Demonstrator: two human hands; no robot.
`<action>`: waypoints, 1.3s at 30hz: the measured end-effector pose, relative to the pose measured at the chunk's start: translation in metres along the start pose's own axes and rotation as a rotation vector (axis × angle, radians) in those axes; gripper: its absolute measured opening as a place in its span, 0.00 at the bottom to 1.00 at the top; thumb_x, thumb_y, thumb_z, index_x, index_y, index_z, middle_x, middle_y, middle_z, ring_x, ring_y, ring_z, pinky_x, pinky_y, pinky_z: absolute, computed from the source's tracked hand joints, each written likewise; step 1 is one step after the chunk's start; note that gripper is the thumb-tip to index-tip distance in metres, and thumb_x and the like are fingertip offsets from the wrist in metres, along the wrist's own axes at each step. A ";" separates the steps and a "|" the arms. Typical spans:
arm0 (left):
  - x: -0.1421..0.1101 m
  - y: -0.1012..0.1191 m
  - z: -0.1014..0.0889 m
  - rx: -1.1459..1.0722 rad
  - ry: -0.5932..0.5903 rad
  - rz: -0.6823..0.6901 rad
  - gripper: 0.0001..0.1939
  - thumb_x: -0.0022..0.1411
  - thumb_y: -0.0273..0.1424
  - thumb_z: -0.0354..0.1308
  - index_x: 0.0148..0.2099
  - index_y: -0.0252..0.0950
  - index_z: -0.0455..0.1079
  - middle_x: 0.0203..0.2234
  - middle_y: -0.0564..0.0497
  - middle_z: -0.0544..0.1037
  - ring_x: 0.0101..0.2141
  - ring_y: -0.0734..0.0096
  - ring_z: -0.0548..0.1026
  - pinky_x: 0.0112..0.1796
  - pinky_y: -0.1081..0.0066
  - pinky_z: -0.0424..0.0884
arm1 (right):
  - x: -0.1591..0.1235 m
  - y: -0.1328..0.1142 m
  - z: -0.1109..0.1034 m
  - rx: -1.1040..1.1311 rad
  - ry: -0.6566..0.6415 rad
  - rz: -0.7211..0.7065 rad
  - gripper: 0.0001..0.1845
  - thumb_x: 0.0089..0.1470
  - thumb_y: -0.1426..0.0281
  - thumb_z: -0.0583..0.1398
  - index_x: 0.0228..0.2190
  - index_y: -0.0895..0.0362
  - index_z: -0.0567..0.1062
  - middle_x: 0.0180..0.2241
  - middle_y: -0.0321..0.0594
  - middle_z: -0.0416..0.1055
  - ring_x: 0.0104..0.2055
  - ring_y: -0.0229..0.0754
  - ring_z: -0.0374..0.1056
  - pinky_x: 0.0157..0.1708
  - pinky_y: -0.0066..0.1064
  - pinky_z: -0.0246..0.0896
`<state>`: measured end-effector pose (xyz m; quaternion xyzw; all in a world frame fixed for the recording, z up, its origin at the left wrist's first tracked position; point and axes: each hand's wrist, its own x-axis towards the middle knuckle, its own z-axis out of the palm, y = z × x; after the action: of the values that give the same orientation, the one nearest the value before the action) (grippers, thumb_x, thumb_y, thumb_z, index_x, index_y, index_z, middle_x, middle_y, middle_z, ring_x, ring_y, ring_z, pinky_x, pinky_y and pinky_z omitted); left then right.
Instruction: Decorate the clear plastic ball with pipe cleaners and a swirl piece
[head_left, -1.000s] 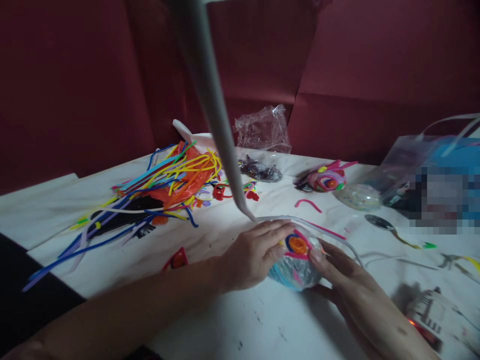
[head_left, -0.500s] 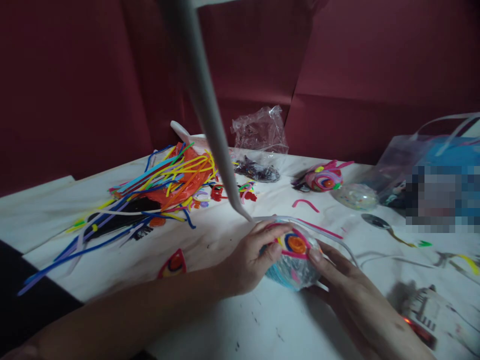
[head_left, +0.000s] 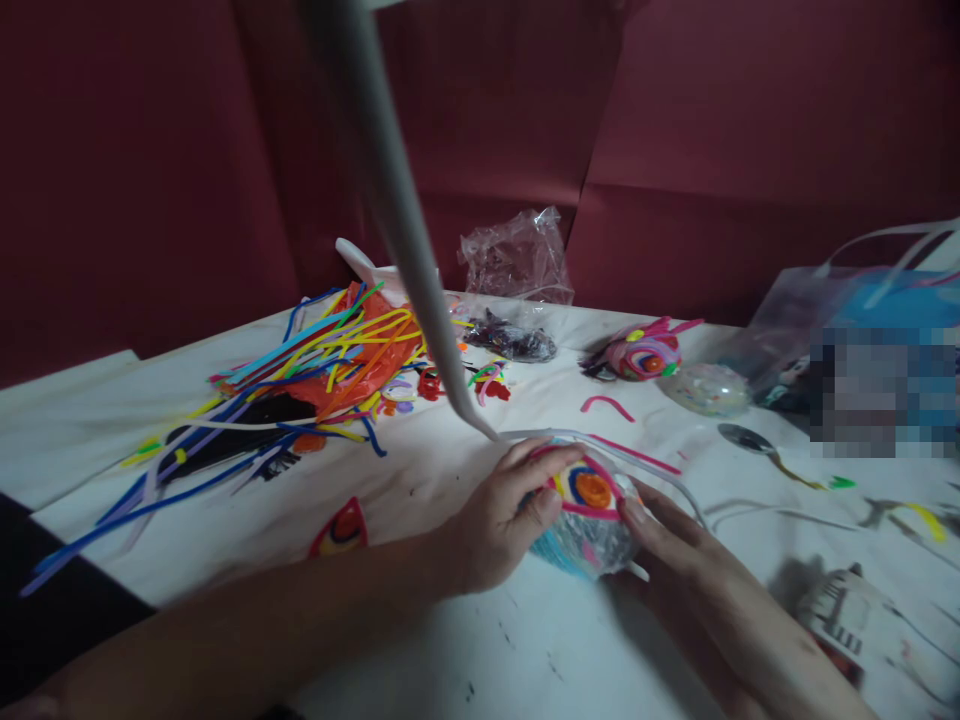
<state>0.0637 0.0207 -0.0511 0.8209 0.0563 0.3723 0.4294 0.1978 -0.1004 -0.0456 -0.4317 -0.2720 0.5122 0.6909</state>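
Between both hands sits a rounded, clear plastic-covered object (head_left: 592, 545) with light blue strands along its lower left. An eye-shaped patch (head_left: 589, 487), pink-edged with yellow, blue and orange inside, lies against its upper face. My left hand (head_left: 517, 520) grips the left side, thumb and index finger on the patch's left end. My right hand (head_left: 675, 545) holds the right side, its thumb pressing the patch's right corner; its other fingers are partly hidden behind. A similar eye-shaped piece (head_left: 341, 528) lies on the table beyond my left forearm.
Colourful fuzzy stems (head_left: 300, 370) are heaped at the left. A grey lamp-like arm (head_left: 420, 270) slants down before me. Behind are a clear bag (head_left: 517, 260), a pink wrapped piece (head_left: 643, 352) and a clear domed piece (head_left: 709, 390). A spoon-shaped piece (head_left: 746, 438) and a corded white device (head_left: 844, 610) lie right.
The view has shifted slightly, so the table things appear a little further left. Both hands keep hold of the rounded object and patch. A red glow on the white device no longer shows.
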 end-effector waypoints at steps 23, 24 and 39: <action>-0.002 0.008 -0.008 0.094 0.017 -0.024 0.20 0.60 0.35 0.51 0.54 0.37 0.61 0.51 0.45 0.65 0.52 0.61 0.63 0.53 0.63 0.57 | 0.000 0.008 0.011 -0.159 -0.031 -0.244 0.28 0.57 0.61 0.70 0.50 0.61 0.65 0.50 0.47 0.58 0.50 0.52 0.55 0.46 0.32 0.58; -0.002 0.008 -0.008 0.095 0.014 -0.023 0.20 0.60 0.35 0.52 0.54 0.38 0.60 0.51 0.45 0.65 0.53 0.61 0.63 0.54 0.63 0.57 | 0.000 0.008 0.012 -0.165 -0.030 -0.255 0.29 0.56 0.61 0.70 0.50 0.61 0.65 0.49 0.47 0.58 0.49 0.53 0.56 0.45 0.31 0.60; -0.007 0.006 -0.008 0.113 -0.008 -0.053 0.23 0.58 0.34 0.54 0.56 0.40 0.59 0.55 0.44 0.61 0.58 0.54 0.55 0.56 0.55 0.53 | -0.002 0.005 0.016 -0.275 -0.018 -0.276 0.27 0.59 0.62 0.67 0.52 0.59 0.63 0.50 0.45 0.56 0.50 0.52 0.54 0.48 0.33 0.56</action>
<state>0.0520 0.0193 -0.0477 0.8434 0.0972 0.3539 0.3924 0.1814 -0.0968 -0.0419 -0.4760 -0.4022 0.3743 0.6867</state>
